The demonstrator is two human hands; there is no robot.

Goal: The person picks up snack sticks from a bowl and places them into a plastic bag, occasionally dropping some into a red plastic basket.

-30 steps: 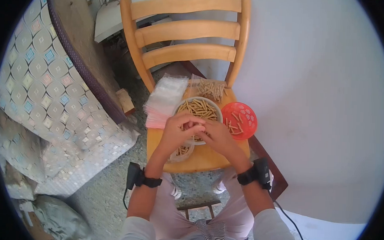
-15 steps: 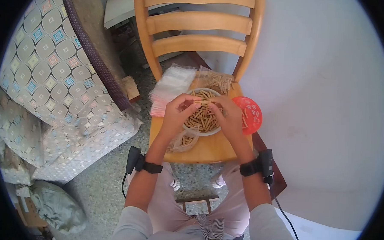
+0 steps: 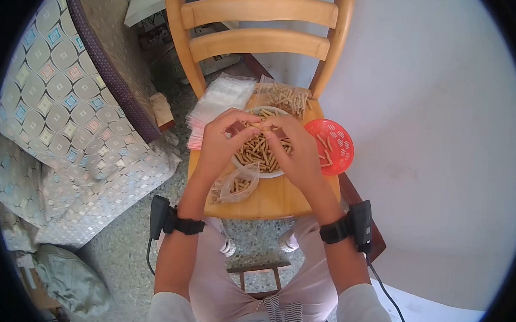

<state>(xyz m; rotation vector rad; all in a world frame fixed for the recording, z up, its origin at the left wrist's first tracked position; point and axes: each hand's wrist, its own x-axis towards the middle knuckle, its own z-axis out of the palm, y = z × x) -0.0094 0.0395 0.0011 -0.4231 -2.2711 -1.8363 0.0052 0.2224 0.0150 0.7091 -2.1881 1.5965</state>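
Observation:
Above a white bowl (image 3: 276,174) on a wooden chair, my left hand (image 3: 223,137) and my right hand (image 3: 291,146) meet at their fingertips. Both hands are closed in a pinch around a small tan stick (image 3: 258,126), which the fingers partly hide. Many short tan sticks (image 3: 262,154) fill the bowl. Just in front of the bowl lies an open clear bag (image 3: 239,187) with several sticks inside. To the right is a red perforated basket (image 3: 343,147) holding several sticks.
Empty plastic bags (image 3: 223,96) are stacked at the seat's back left, beside a filled clear bag (image 3: 286,98). The chair's slatted backrest (image 3: 258,14) rises behind. Patterned fabric (image 3: 59,95) stands at the left, and a white wall (image 3: 431,140) at the right.
The view has shifted, so the chair and its contents appear slightly further left and up. My hands stay together over the bowl, with the fingertips now closer around the stick.

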